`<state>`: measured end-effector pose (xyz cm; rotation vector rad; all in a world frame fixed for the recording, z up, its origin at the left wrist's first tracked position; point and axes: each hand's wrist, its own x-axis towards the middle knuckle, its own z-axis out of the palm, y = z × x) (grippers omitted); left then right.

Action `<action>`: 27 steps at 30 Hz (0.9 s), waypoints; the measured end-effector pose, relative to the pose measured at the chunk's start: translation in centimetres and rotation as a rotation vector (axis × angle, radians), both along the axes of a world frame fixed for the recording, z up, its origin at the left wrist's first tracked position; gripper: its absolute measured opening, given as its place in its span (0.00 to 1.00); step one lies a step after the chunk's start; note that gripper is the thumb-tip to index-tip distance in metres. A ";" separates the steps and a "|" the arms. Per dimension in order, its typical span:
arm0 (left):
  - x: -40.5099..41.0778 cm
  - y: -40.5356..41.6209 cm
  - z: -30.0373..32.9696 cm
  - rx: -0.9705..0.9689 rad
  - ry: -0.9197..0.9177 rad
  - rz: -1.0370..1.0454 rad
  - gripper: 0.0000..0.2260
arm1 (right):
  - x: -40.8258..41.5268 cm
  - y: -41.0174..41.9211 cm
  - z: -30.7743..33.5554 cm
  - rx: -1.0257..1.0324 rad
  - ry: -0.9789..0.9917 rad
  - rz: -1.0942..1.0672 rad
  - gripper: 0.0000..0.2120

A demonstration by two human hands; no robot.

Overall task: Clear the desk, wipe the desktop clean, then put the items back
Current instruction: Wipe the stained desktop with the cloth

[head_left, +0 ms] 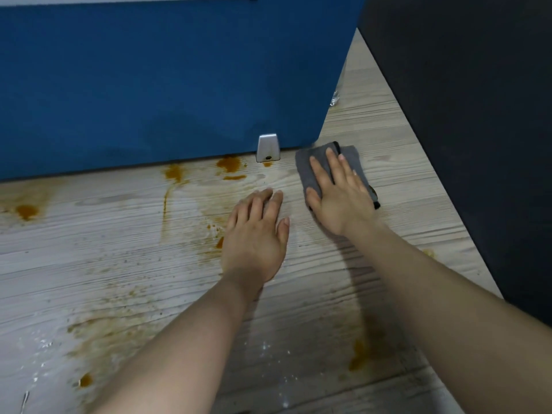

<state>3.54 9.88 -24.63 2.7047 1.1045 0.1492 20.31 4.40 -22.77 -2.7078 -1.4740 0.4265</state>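
Head view: pale wood-grain desktop (pixel 298 339) carries orange-brown stains (pixel 176 173), mostly left of folded grey cloth (pixel 316 168). Left hand (pixel 257 234) flat, fingers straight, holding nothing, just left of cloth. Right hand (pixel 340 195) nearer, fingers straight, pressing cloth down; cloth's long axis runs near-to-far, below blue fabric partition (pixel 149 85). Judgement: wipe leftward

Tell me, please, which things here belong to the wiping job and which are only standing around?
Belong to the job:
- grey cloth, pressed flat under the right hand
- desktop with orange-brown stains
- left hand, flat on the desk

Only around:
- blue partition
- its silver bracket
- dark panel on the right
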 end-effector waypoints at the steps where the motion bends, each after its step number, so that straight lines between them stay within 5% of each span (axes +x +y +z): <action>1: 0.0 0.1 0.0 -0.003 0.001 -0.002 0.23 | -0.1 0.3 -0.1 -0.005 0.003 -0.031 0.28; 10: 0.0 0.0 -0.2 0.019 -0.002 0.002 0.23 | -2.3 -0.8 0.2 -0.015 0.020 0.064 0.28; 17: 0.0 0.2 -0.1 0.000 0.005 -0.005 0.23 | -1.2 2.5 0.1 -0.048 0.035 -0.147 0.28; 27: 0.1 0.0 -0.2 0.002 -0.002 0.005 0.23 | -1.4 1.1 0.4 -0.049 0.078 0.060 0.29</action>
